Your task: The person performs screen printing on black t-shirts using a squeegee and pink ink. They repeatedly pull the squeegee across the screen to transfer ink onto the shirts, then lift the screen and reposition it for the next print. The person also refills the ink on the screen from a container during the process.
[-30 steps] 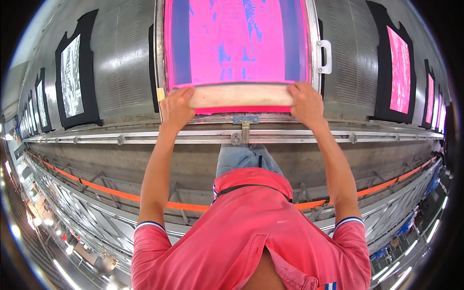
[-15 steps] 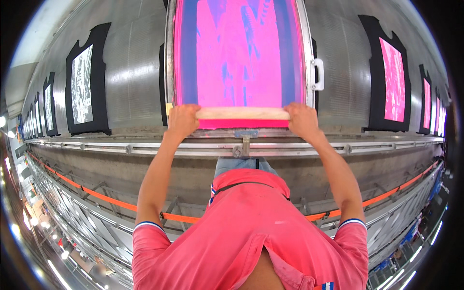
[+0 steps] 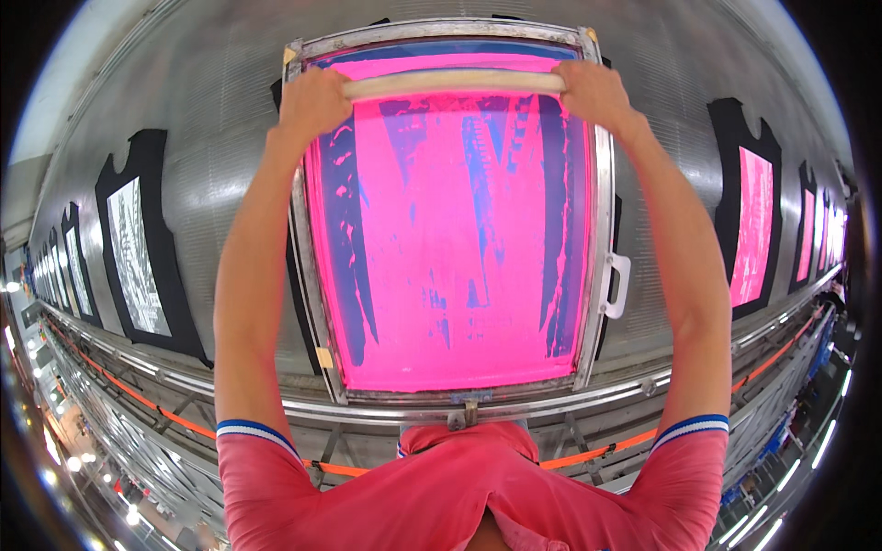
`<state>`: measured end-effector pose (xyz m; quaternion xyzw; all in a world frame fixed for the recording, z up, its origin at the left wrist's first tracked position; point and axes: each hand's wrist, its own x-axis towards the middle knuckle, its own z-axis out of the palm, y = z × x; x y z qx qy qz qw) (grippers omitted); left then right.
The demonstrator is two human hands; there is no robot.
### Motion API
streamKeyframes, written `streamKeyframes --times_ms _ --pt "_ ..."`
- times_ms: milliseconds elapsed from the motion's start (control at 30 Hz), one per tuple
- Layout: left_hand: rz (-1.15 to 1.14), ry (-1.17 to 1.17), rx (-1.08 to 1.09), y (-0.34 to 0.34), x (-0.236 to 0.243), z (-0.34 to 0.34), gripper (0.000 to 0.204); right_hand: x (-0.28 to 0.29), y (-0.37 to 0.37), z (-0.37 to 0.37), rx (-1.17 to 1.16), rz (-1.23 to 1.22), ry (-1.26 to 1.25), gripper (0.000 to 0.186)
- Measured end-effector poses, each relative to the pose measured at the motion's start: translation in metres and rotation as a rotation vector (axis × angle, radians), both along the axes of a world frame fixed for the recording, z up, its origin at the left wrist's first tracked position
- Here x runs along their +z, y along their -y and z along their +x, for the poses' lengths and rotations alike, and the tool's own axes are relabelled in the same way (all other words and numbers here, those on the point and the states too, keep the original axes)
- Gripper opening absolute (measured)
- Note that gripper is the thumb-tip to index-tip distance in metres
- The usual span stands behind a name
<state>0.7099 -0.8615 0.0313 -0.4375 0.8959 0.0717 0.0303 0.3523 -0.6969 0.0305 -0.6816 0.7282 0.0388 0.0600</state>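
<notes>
Both hands grip a long pale squeegee by its two ends, near the far side of a printing screen. My left hand is closed around the left end and my right hand around the right end. Bright pink ink covers most of the mesh, with blue patches and streaks showing through. The screen's metal frame lies over a black garment, of which only dark edges show. A white handle sticks out from the frame's right side.
On the long metal table, a black garment with a white print lies to the left. To the right lies one with a pink print; several more follow on both sides. A metal rail runs along the near edge, with an orange strip below.
My hands have carried the squeegee from the screen's near end to its far end, arms now stretched forward. The view has tilted, so the whole screen shows. More blue streaks appear along the mesh's sides.
</notes>
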Motion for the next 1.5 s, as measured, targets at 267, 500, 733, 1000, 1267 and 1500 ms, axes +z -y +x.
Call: streamKeyframes --times_ms 267,500,733,1000,1267,1500 --pt "-0.098 -0.006 -0.038 0.034 -0.012 -0.010 0.033 -0.013 0.032 -0.010 -0.030 0.000 0.007 0.041" --pt "-0.073 -0.001 -0.042 -0.022 -0.006 0.011 0.035 -0.015 -0.023 0.014 0.013 -0.047 0.055 0.031" --pt "-0.018 -0.098 -0.045 -0.142 -0.014 0.072 0.041 -0.014 -0.140 0.069 0.014 -0.061 0.132 0.028" --pt "-0.007 -0.155 -0.028 -0.305 -0.011 0.144 0.046 -0.008 -0.293 0.145 0.008 -0.059 0.229 0.028" --pt "0.032 -0.220 -0.003 -0.446 -0.019 0.207 0.051 -0.004 -0.427 0.206 -0.013 -0.101 0.314 0.028" --pt "0.043 -0.166 -0.019 -0.449 -0.003 0.204 0.041 -0.005 -0.443 0.210 0.056 -0.122 0.202 0.026"
